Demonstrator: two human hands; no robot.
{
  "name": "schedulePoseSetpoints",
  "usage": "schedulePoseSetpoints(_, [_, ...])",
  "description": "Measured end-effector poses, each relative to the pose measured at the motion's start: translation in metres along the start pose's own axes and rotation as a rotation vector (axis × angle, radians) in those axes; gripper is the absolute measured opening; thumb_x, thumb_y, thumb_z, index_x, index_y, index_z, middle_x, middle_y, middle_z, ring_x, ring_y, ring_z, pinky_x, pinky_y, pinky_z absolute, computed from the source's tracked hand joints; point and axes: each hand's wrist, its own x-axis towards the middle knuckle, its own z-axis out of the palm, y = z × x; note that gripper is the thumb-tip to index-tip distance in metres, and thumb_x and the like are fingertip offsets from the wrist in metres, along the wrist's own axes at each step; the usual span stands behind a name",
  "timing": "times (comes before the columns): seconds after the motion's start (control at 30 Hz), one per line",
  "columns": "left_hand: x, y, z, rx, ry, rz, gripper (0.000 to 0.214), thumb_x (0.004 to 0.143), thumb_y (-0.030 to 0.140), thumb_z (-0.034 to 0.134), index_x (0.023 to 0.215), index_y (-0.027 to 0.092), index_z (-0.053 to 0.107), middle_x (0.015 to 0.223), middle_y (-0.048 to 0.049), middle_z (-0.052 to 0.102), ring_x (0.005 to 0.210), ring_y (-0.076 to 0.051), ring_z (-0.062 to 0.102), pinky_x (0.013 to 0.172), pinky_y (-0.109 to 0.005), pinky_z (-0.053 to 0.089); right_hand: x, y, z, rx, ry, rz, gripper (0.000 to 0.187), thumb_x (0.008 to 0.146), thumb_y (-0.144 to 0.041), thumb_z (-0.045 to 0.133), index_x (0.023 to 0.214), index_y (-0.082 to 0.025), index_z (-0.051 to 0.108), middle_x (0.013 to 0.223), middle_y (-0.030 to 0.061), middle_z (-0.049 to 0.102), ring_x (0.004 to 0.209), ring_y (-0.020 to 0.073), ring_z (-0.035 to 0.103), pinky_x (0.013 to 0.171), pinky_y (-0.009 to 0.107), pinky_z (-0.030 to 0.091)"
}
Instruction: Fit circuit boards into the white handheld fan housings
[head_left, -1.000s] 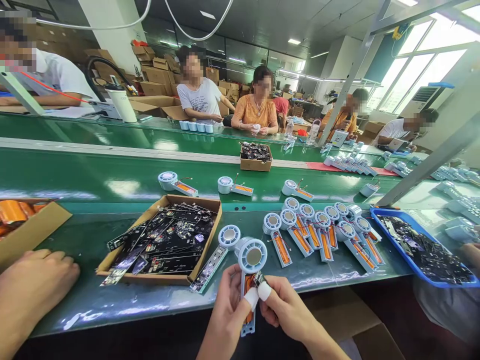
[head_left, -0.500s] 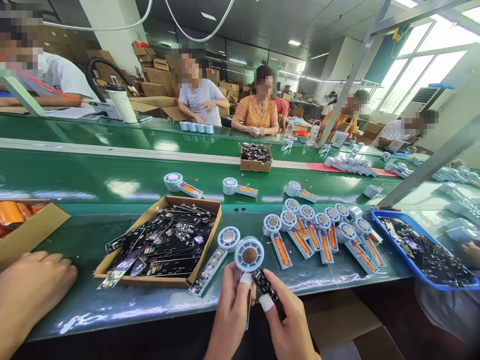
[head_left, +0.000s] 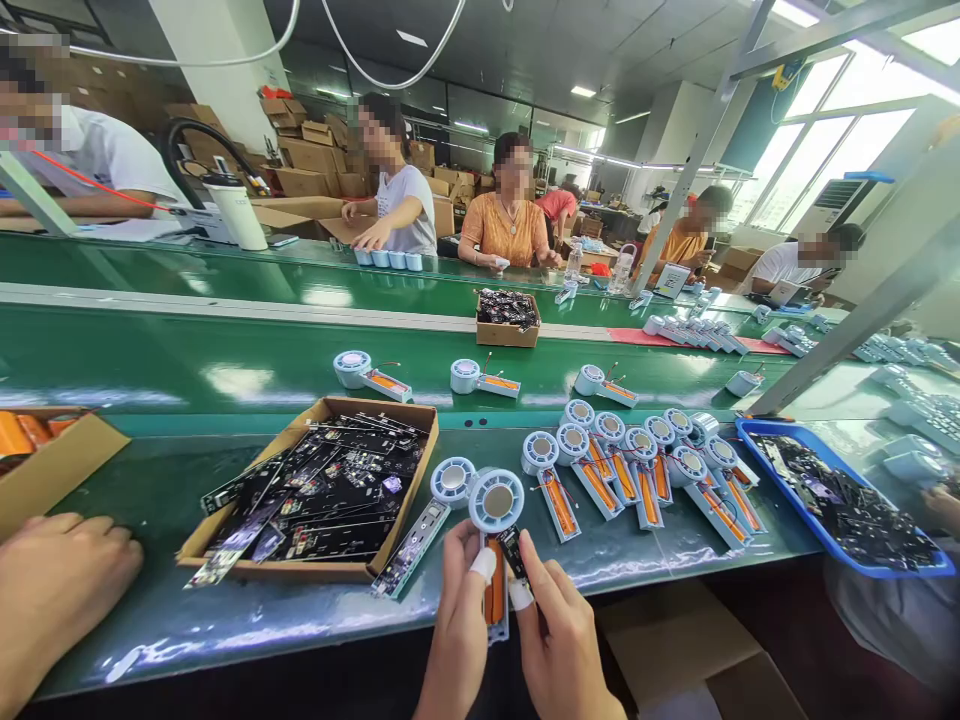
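Observation:
My left hand (head_left: 461,615) is closed around the handle of a light-blue fan-shaped housing (head_left: 480,520), its round ringed head tipped up toward me. An orange battery (head_left: 494,590) shows in the open handle, partly behind my fingers. Between the thumb and fingers of my right hand (head_left: 559,620) is a small black circuit board (head_left: 513,552), tilted beside the neck of the housing. Thumb tips on both hands wear white covers. Just left, another housing (head_left: 454,480) lies with a long board (head_left: 412,550) along its handle.
A cardboard box (head_left: 382,570) of black boards stands left; a co-worker's hand (head_left: 67,575) rests beyond it. Several housings with batteries (head_left: 556,500) cluster right, before a blue tray (head_left: 832,545) of boards. More housings (head_left: 487,385) sit on the green belt (head_left: 247,380). Co-workers sit opposite.
The housing has turned so its orange battery now shows between my hands. The board has moved slightly left and up. Belt housings shifted right; a co-worker opposite reaches to blue cylinders.

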Motion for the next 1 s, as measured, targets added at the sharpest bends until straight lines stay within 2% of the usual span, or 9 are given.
schedulePoseSetpoints(0.17, [-0.010, -0.001, 0.013, 0.108, 0.089, 0.093, 0.043, 0.092, 0.046, 0.057, 0.128, 0.024, 0.048, 0.134, -0.0123, 0.060, 0.126, -0.030, 0.055, 0.099, -0.038, 0.046, 0.001, -0.007, 0.008, -0.059, -0.018, 0.022, 0.058, 0.104, -0.017, 0.032, 0.161, -0.022, 0.026, 0.085, 0.0080, 0.070, 0.061, 0.0199, 0.069, 0.054, 0.028, 0.058])
schedulePoseSetpoints(0.3, [-0.011, 0.000, 0.018, 0.120, 0.110, 0.106, 0.042, 0.095, 0.047, 0.054, 0.129, 0.023, 0.046, 0.135, -0.0142, 0.059, 0.128, -0.031, 0.054, 0.101, -0.041, 0.044, 0.005, -0.009, 0.007, -0.120, -0.089, -0.001, 0.063, 0.102, -0.016, 0.031, 0.163, -0.020, 0.018, 0.085, 0.0079, 0.071, 0.061, 0.0202, 0.070, 0.052, 0.026, 0.056])
schedulePoseSetpoints(0.5, [-0.001, -0.010, 0.004, 0.089, 0.029, 0.055, 0.050, 0.093, 0.056, 0.054, 0.130, 0.025, 0.042, 0.139, -0.0138, 0.056, 0.132, -0.029, 0.054, 0.101, -0.037, 0.047, 0.014, -0.010, -0.005, -0.362, -0.289, -0.104, 0.067, 0.096, -0.013, 0.041, 0.161, -0.013, 0.024, 0.076, 0.0050, 0.069, 0.052, 0.0194, 0.067, 0.044, 0.024, 0.047])
schedulePoseSetpoints(0.6, [-0.002, -0.015, 0.004, 0.067, 0.048, 0.061, 0.049, 0.092, 0.058, 0.057, 0.126, 0.025, 0.044, 0.132, -0.0122, 0.060, 0.126, -0.027, 0.059, 0.098, -0.034, 0.049, 0.011, -0.008, -0.002, -0.527, -0.277, -0.146, 0.068, 0.093, -0.008, 0.041, 0.159, -0.008, 0.024, 0.069, 0.0037, 0.066, 0.046, 0.0202, 0.064, 0.039, 0.026, 0.043])
schedulePoseSetpoints(0.7, [-0.004, -0.014, 0.007, 0.037, 0.076, 0.055, 0.048, 0.089, 0.057, 0.061, 0.122, 0.026, 0.048, 0.128, -0.0104, 0.063, 0.122, -0.026, 0.061, 0.095, -0.032, 0.050, 0.006, -0.008, 0.003, -0.595, -0.260, -0.145, 0.069, 0.092, -0.006, 0.040, 0.159, -0.007, 0.022, 0.066, 0.0035, 0.065, 0.044, 0.0209, 0.063, 0.038, 0.027, 0.041])
schedulePoseSetpoints(0.83, [-0.004, -0.008, 0.007, -0.036, 0.110, 0.018, 0.050, 0.084, 0.059, 0.067, 0.118, 0.026, 0.053, 0.119, -0.0068, 0.068, 0.113, -0.024, 0.064, 0.087, -0.030, 0.051, 0.009, -0.010, -0.003, -0.481, -0.332, -0.130, 0.075, 0.091, -0.009, 0.043, 0.160, -0.005, 0.015, 0.068, 0.0043, 0.069, 0.045, 0.0224, 0.065, 0.039, 0.028, 0.044])
schedulePoseSetpoints(0.93, [-0.003, -0.001, 0.006, -0.164, 0.100, -0.043, 0.055, 0.075, 0.061, 0.073, 0.114, 0.026, 0.054, 0.099, -0.0018, 0.070, 0.095, -0.023, 0.068, 0.077, -0.030, 0.052, 0.015, -0.013, -0.015, -0.269, -0.386, -0.075, 0.078, 0.092, -0.015, 0.046, 0.162, -0.010, 0.013, 0.086, 0.0083, 0.076, 0.060, 0.0226, 0.073, 0.049, 0.026, 0.052])
schedulePoseSetpoints(1.0, [-0.003, 0.003, 0.006, -0.225, 0.074, -0.074, 0.056, 0.072, 0.059, 0.076, 0.111, 0.026, 0.055, 0.093, 0.0001, 0.070, 0.088, -0.023, 0.068, 0.074, -0.031, 0.052, 0.017, -0.014, -0.022, -0.165, -0.370, -0.041, 0.077, 0.092, -0.016, 0.045, 0.163, -0.015, 0.013, 0.097, 0.0101, 0.078, 0.070, 0.0235, 0.076, 0.055, 0.026, 0.056])
